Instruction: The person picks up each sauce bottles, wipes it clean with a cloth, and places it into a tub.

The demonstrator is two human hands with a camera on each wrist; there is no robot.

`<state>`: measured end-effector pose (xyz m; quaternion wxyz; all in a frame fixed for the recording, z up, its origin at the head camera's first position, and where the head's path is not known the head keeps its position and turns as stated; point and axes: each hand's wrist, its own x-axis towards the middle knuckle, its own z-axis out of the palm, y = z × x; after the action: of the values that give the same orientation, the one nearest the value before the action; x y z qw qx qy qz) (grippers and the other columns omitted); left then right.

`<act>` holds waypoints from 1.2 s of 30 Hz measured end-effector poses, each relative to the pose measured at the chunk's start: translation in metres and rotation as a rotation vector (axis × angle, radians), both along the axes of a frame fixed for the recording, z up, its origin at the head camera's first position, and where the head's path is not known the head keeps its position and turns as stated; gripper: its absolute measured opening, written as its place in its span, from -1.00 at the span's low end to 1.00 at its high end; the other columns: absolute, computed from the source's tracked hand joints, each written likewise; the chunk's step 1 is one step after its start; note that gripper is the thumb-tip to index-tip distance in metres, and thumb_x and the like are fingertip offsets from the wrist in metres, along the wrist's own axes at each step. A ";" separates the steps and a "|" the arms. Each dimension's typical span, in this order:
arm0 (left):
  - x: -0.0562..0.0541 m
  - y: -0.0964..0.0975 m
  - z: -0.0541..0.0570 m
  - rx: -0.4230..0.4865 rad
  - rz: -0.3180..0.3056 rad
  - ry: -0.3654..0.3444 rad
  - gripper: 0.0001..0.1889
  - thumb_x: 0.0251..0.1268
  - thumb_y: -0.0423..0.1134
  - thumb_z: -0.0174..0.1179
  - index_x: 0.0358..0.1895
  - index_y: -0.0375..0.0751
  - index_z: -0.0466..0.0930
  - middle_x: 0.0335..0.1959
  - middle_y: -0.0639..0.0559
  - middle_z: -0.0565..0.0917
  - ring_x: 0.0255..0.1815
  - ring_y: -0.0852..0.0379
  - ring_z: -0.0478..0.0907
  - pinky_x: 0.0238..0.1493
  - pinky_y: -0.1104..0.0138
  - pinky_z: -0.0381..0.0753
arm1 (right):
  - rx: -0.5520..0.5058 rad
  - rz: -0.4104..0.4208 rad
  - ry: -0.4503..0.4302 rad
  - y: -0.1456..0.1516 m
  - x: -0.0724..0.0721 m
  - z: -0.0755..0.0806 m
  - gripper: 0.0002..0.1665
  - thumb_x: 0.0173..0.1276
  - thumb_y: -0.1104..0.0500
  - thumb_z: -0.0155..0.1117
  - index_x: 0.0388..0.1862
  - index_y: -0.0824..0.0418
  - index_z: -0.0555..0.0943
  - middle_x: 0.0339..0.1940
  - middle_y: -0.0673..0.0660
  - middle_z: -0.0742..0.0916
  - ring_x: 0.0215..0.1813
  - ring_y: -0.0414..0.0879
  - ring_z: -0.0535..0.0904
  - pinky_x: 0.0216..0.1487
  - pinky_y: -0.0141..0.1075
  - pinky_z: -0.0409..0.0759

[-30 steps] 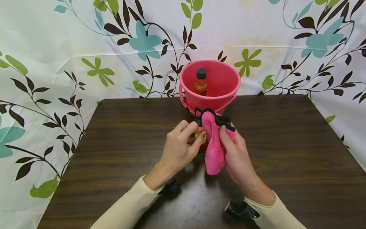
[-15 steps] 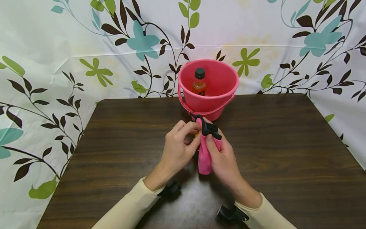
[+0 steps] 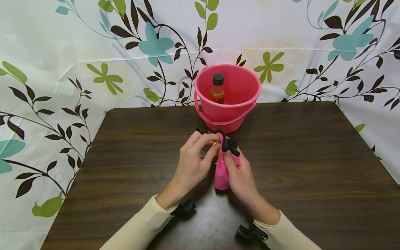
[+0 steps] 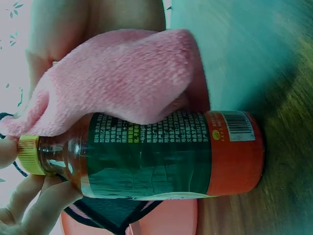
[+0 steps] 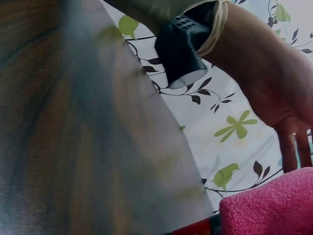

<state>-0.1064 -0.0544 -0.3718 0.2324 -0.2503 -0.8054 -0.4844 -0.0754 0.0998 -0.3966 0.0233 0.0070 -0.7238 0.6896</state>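
Note:
In the head view my left hand (image 3: 192,158) pinches the yellow cap (image 4: 29,155) and neck of a bottle (image 4: 151,159). The left wrist view shows the bottle's green label with white print, its red base band and a barcode. My right hand (image 3: 243,177) grips a fluffy pink cloth (image 3: 221,175) with dark trim and holds it against the bottle's side. From the head, the cloth and fingers hide most of the bottle. In the right wrist view, the cloth (image 5: 269,210) fills the lower right corner.
A pink bucket (image 3: 231,114) stands behind the hands at the table's far edge. Inside it is an amber bottle (image 3: 217,91) with a dark cap. The brown table (image 3: 140,166) meets a floral curtain (image 3: 281,27) at the back.
My right hand has moved left with the cloth, bringing it in against the bottle and covering more of it. The left hand keeps its hold on the cap.

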 end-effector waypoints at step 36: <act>0.002 0.000 0.002 -0.040 -0.005 0.010 -0.84 0.43 -0.30 0.37 -0.01 -0.19 0.68 -0.29 -0.07 0.54 -0.26 0.12 0.68 -0.35 0.47 0.72 | 0.081 -0.036 -0.183 0.016 0.000 -0.035 -0.70 0.69 0.23 0.00 0.18 0.33 0.61 -0.23 0.14 0.65 -0.11 -0.16 0.55 -0.08 -0.40 0.54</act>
<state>-0.1044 -0.0540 -0.3696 0.2300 -0.2591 -0.8133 -0.4675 -0.0749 0.1155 -0.4311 -0.0309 -0.0681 -0.7503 0.6569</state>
